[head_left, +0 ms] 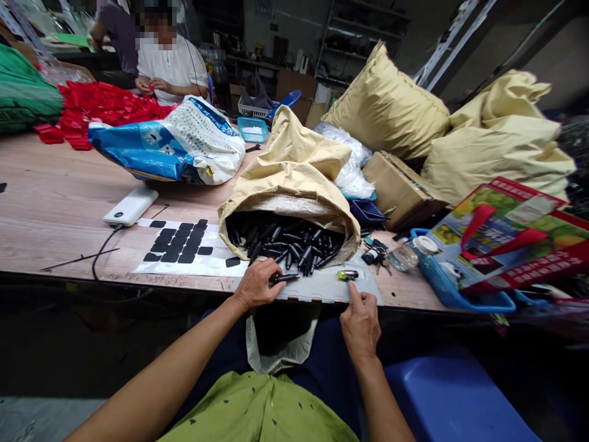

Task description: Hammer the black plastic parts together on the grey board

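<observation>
My left hand (258,284) is closed, with a slim black pointed piece (286,278) between thumb and fingers at the table's front edge. Just beyond it, a beige cloth sack (288,178) lies with its mouth towards me, and many similar black pointed pieces (294,242) spill from it onto a grey sheet (317,287). My right hand (362,322) is at the sheet's right side, its index finger extended and the other fingers curled. That fingertip meets a small yellow-green and black object (347,275). Whatever the curled fingers hold, if anything, is hidden.
Left lie a white sheet with black stickers (177,245), a white power bank (131,207) and a blue-white bag (170,144). Keys (377,253), a clear bottle (409,253) and a blue basket (464,294) stand right. An open bag (283,356) hangs below the edge. Two people sit beyond red pieces (110,107).
</observation>
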A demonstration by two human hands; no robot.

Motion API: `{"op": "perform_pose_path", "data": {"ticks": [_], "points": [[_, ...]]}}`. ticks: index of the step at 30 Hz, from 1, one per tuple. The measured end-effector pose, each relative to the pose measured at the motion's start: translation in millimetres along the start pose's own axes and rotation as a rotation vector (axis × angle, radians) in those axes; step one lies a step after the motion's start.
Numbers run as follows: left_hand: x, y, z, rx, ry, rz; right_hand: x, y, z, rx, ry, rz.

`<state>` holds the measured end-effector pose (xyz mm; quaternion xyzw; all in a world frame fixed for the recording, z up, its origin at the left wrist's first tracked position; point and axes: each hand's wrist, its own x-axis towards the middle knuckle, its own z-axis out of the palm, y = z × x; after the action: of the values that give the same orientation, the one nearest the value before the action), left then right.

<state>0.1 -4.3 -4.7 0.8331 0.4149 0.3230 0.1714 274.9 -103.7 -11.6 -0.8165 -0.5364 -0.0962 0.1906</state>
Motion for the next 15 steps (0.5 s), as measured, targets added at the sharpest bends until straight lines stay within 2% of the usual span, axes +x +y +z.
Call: {"op": "perform_pose_path", "data": {"ticks": [15], "points": [[-0.6,-2.2,-0.7,-0.167,0.02,-0.01,-1.6,0.6,1.5,-0.042,0.03,-0.036]]}}
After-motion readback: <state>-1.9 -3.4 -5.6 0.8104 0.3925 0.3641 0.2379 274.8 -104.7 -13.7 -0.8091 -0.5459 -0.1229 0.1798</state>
